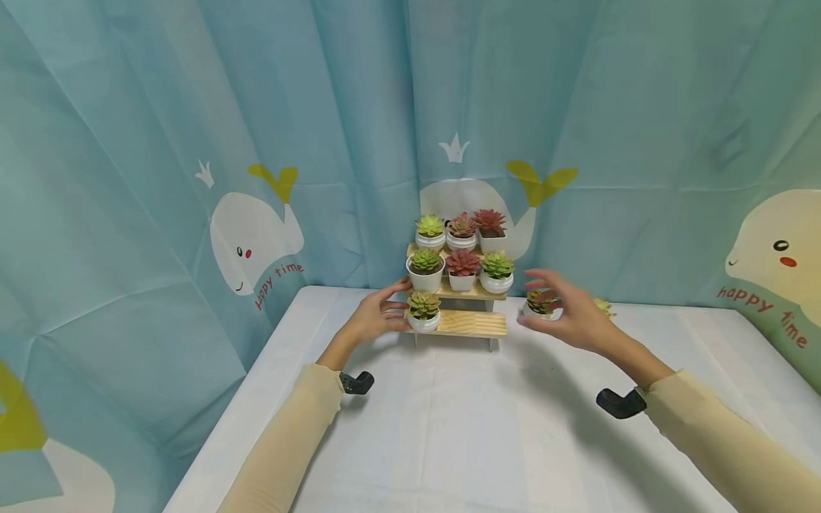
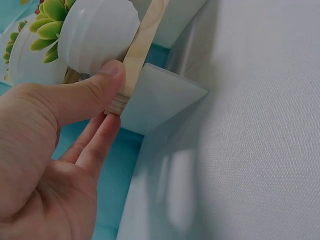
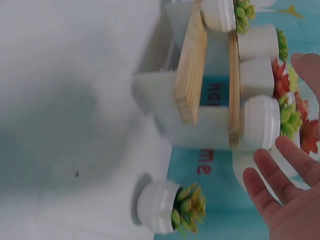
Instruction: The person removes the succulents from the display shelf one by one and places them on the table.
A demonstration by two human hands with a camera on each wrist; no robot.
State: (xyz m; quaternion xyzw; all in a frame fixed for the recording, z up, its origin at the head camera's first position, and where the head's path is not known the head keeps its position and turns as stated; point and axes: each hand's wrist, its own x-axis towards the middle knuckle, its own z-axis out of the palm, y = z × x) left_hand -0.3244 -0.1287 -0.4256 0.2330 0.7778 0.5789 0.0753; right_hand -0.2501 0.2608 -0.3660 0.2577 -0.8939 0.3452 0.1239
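Observation:
A tiered wooden plant stand [image 1: 471, 324] with white side panels bears several small potted succulents, green and red. My left hand [image 1: 375, 313] is at its left side. In the left wrist view, the thumb and fingers pinch the end of a wooden shelf [image 2: 137, 55], beside a white pot [image 2: 100, 35]. To the right of the stand, my right hand [image 1: 574, 313] has its fingers spread and holds nothing. Just beyond it in the head view is a green potted succulent [image 1: 539, 303]. The right wrist view shows one potted succulent [image 3: 157, 205] upright on the table, apart from the fingers.
Another yellow-green succulent [image 1: 604, 306] is partly hidden behind the right hand. The lowest shelf holds one potted succulent [image 1: 424, 311] at its left end. A white cloth [image 1: 474, 427] covers the table. A blue curtain [image 1: 359, 107] with whale prints hangs close behind the stand.

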